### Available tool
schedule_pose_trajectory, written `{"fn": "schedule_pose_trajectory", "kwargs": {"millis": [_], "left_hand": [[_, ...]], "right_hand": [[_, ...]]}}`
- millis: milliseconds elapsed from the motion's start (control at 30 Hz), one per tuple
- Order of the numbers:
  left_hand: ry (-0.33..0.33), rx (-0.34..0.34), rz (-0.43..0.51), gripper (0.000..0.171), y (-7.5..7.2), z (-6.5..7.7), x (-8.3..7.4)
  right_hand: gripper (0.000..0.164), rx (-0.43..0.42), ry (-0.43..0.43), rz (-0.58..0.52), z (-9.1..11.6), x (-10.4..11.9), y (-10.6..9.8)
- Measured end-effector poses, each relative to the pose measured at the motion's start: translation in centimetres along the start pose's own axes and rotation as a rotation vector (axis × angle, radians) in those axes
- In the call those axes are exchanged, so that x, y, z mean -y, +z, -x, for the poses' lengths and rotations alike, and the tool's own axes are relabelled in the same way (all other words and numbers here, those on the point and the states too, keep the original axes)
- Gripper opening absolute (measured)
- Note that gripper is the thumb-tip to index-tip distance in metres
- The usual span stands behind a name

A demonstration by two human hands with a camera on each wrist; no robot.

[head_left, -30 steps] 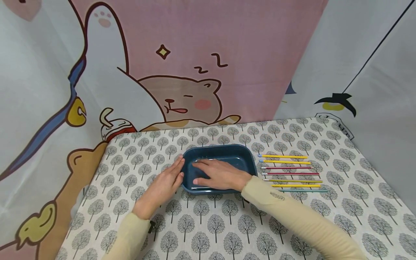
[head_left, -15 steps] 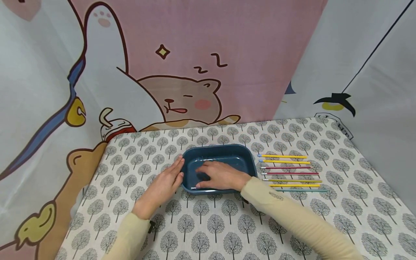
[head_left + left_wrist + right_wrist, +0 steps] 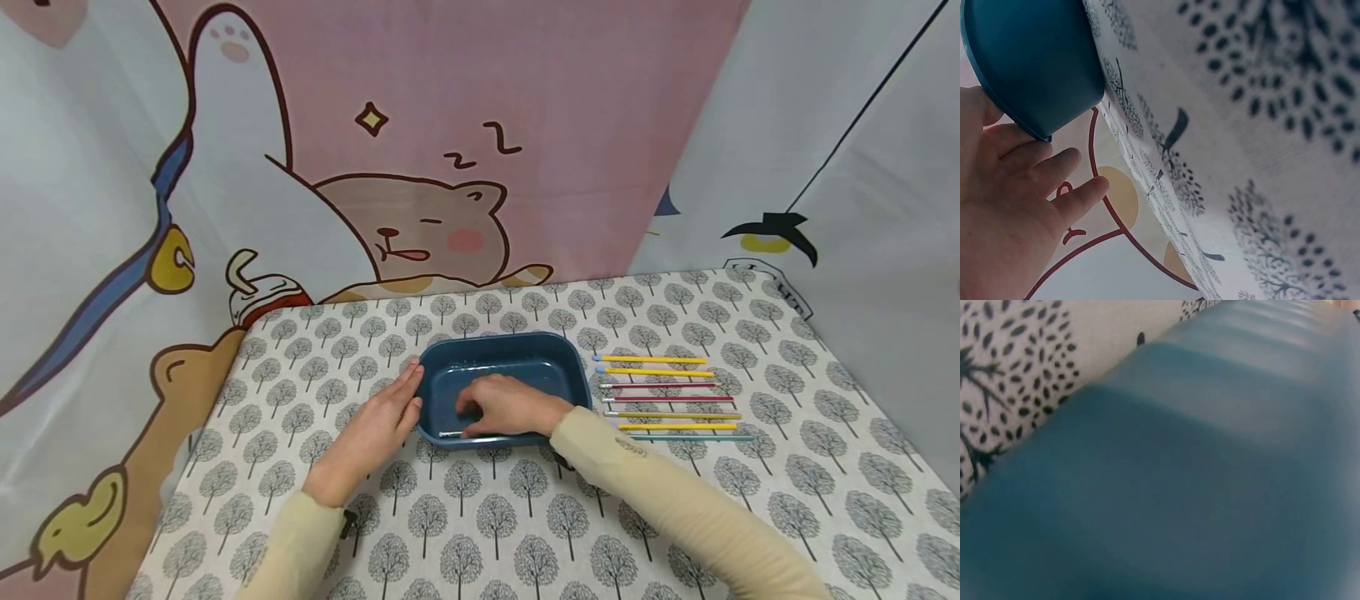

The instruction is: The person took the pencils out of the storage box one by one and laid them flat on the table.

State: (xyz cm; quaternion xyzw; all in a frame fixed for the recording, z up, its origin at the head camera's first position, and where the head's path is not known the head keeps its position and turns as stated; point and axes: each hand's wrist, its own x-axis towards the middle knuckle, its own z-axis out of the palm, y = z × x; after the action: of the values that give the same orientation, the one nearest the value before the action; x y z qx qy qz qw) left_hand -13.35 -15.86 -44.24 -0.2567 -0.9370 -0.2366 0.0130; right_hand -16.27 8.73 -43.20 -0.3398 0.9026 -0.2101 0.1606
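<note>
A dark blue rectangular tray point(image 3: 551, 367) stands on the tree-print cloth. My left hand point(image 3: 381, 425) rests its straight fingers along the tray's left end. In the left wrist view, the fingertips point(image 3: 1094, 187) of that hand spread loosely beside the tray wall point(image 3: 1041, 69). My right hand point(image 3: 508, 407) reaches inside the tray, fingers bent downward and thumb near the front wall. Beside the thumb shows a small whitish strip point(image 3: 450, 434), too small to identify. I cannot tell whether the right fingers hold anything. Blurred blue tray wall point(image 3: 1179, 487) fills most of the right wrist view.
Several pencils lie side by side right of the tray, among them a yellow pencil point(image 3: 652, 360), a red pencil point(image 3: 667, 399) and a teal pencil point(image 3: 697, 437). Behind the cloth-covered table point(image 3: 495, 517) hangs a printed cartoon curtain point(image 3: 600, 150).
My right hand's fingers have gone from outstretched to bent, drawing slightly back toward the tray's front wall. The left hand and tray stay in place.
</note>
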Motion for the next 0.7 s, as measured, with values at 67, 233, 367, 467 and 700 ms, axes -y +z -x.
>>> {"fn": "schedule_pose_trajectory", "kwargs": {"millis": [67, 233, 367, 467, 700], "left_hand": [[0.002, -0.002, 0.002, 0.055, 0.0, 0.0, 0.0], [0.008, -0.007, -0.001, 0.054, 0.1, 0.0, 0.1], [0.014, -0.008, -0.001, 0.054, 0.1, 0.0, 0.2], [0.012, -0.007, 0.001, 0.053, 0.1, -0.1, 0.2], [0.004, -0.011, 0.011, 0.053, 0.2, -0.1, 0.2]], "right_hand": [[0.029, 0.011, 0.004, 0.003, -0.2, -0.1, 0.2], [0.022, 0.022, 0.005, 0.014, -0.4, -0.1, 0.3], [0.022, 0.040, 0.007, 0.011, -0.3, -0.2, 0.2], [0.023, 0.041, 0.018, 0.016, -0.1, -0.6, 0.0], [0.025, 0.004, 0.052, 0.040, 0.5, -1.7, -0.4]]}}
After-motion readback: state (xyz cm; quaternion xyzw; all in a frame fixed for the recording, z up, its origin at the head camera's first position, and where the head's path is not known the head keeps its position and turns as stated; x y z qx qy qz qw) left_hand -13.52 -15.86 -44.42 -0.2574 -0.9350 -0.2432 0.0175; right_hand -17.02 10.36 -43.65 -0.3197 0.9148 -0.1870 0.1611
